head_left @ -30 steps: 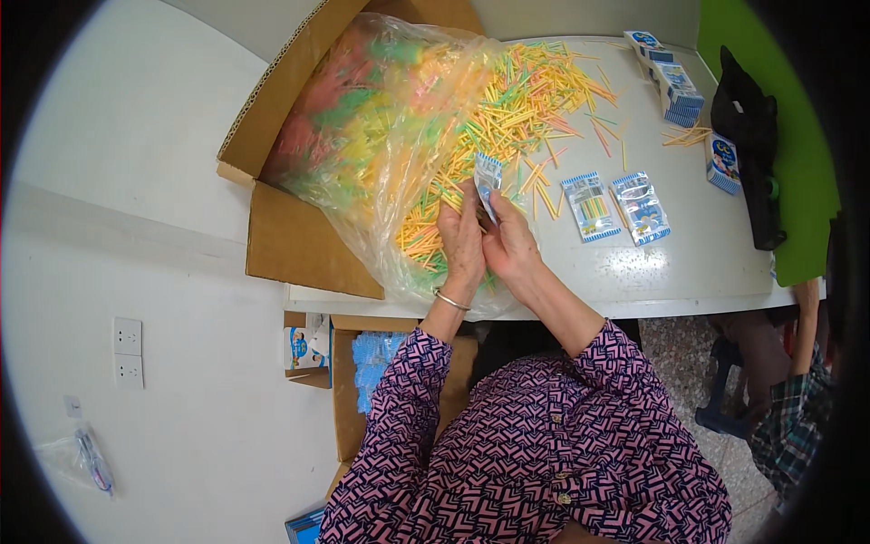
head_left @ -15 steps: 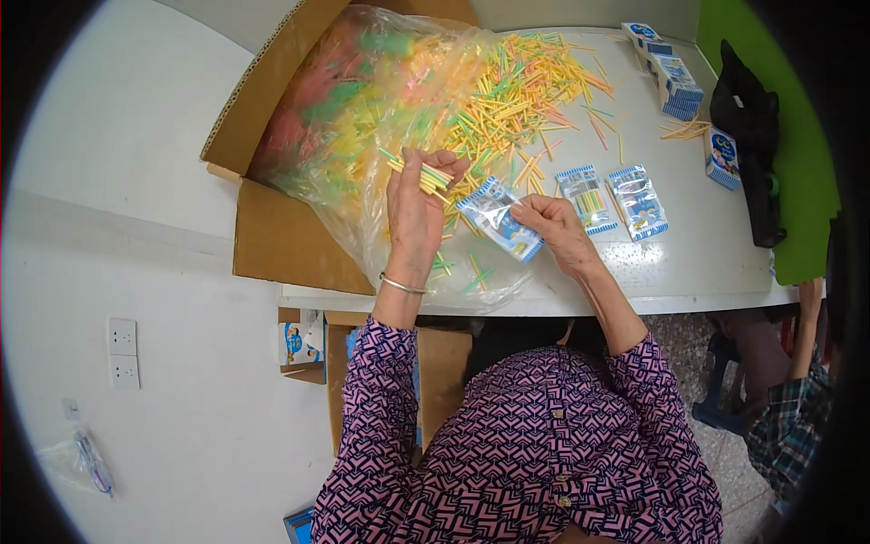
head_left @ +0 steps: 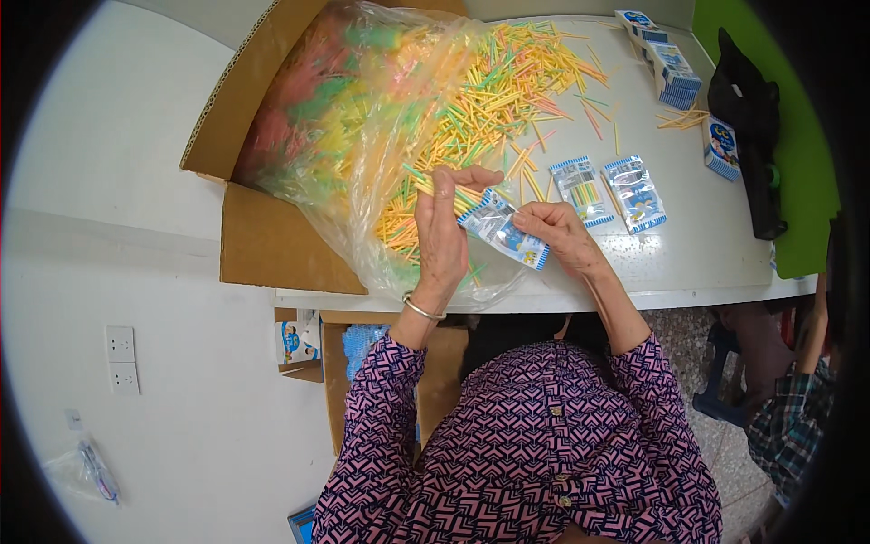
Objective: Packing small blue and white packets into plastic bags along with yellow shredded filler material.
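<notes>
Several thin yellow and green sticks [head_left: 466,196] lie across the fingers of my left hand [head_left: 440,238], with the thumb closed over them. My right hand [head_left: 564,238] pinches a small blue-and-white clear-windowed packet [head_left: 509,234] by its right side. The sticks' right ends meet the packet's upper left end; whether any are inside it I cannot tell. Beyond my hands spreads a heap of loose pastel sticks [head_left: 507,100], coming out of a clear plastic bag [head_left: 376,163]. Right of my right hand lie two similar packets, one with sticks showing [head_left: 584,192] and another [head_left: 636,194].
A cardboard box [head_left: 276,240] holds the bag at the left of the white table [head_left: 698,263]. Stacked small blue-and-white boxes [head_left: 675,77], a single box [head_left: 720,148] and a black object [head_left: 748,118] stand by the green panel [head_left: 802,181]. Another person's arm [head_left: 813,331] shows at far right.
My left hand has moved right with the sticks, bringing them up to the packet's end. The right hand still pinches the packet, nearly in place. The view has shifted slightly.
</notes>
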`<state>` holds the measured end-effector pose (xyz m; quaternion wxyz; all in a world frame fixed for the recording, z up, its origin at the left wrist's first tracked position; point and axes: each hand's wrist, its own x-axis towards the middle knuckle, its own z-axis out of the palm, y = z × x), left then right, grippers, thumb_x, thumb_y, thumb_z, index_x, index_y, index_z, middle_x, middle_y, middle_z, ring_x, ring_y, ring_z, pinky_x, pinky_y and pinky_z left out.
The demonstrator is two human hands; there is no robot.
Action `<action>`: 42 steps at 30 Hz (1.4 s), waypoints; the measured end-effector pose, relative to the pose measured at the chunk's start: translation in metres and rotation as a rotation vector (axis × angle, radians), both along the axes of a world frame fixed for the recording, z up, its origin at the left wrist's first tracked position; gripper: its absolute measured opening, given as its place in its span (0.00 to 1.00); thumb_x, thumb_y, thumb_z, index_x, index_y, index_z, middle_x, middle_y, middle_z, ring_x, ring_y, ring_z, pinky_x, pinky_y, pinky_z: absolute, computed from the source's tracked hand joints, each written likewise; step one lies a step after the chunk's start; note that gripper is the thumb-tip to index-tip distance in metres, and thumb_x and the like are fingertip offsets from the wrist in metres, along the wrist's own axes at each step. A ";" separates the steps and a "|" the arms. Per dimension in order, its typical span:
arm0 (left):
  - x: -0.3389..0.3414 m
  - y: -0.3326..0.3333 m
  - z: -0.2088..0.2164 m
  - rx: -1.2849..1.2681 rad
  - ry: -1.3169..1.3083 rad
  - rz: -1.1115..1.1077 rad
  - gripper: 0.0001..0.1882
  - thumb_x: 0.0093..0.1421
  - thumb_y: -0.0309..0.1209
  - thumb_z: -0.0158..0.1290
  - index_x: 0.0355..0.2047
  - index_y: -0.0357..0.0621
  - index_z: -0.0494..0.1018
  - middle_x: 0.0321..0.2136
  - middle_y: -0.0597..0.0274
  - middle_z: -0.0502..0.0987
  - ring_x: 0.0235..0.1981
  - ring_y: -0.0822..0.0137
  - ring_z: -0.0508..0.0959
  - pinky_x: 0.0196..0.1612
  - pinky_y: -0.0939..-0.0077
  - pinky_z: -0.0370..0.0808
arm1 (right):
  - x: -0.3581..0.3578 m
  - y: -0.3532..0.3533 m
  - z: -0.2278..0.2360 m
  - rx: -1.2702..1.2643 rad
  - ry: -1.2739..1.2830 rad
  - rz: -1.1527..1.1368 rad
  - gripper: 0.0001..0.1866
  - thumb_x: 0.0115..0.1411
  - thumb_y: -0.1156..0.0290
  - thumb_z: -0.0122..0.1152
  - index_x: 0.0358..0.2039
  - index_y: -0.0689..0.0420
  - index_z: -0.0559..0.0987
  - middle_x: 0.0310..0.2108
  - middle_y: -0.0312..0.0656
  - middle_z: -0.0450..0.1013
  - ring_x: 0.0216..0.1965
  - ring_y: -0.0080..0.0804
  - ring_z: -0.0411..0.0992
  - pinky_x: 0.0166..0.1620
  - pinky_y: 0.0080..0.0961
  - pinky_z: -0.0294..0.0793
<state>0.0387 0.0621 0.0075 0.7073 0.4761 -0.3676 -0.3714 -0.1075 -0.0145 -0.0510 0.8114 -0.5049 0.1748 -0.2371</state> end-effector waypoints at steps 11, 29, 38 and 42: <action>0.000 0.010 0.004 0.043 -0.158 -0.056 0.20 0.69 0.43 0.34 0.33 0.37 0.65 0.42 0.44 0.74 0.46 0.60 0.75 0.52 0.67 0.69 | -0.007 0.000 -0.004 -0.104 0.062 0.034 0.13 0.60 0.65 0.58 0.32 0.64 0.80 0.26 0.30 0.74 0.28 0.12 0.67 0.32 0.11 0.65; -0.013 0.020 0.007 -0.042 0.009 -0.001 0.16 0.69 0.38 0.34 0.37 0.36 0.61 0.44 0.44 0.73 0.47 0.60 0.74 0.49 0.70 0.70 | -0.016 0.001 -0.003 -0.105 0.040 0.052 0.13 0.61 0.65 0.57 0.34 0.64 0.80 0.27 0.32 0.74 0.30 0.13 0.68 0.33 0.12 0.67; -0.013 0.023 0.002 -0.003 -0.052 -0.053 0.18 0.69 0.39 0.35 0.38 0.33 0.62 0.44 0.42 0.72 0.48 0.57 0.74 0.50 0.70 0.72 | -0.016 0.000 -0.001 -0.150 0.071 0.101 0.14 0.61 0.65 0.57 0.37 0.64 0.80 0.28 0.32 0.75 0.30 0.13 0.69 0.33 0.12 0.68; -0.011 0.019 0.008 0.094 0.096 -0.061 0.22 0.69 0.41 0.36 0.41 0.29 0.65 0.44 0.43 0.73 0.48 0.58 0.74 0.48 0.71 0.73 | -0.017 -0.001 -0.005 -0.180 0.048 0.106 0.13 0.61 0.65 0.57 0.35 0.64 0.79 0.27 0.32 0.75 0.29 0.13 0.68 0.33 0.13 0.68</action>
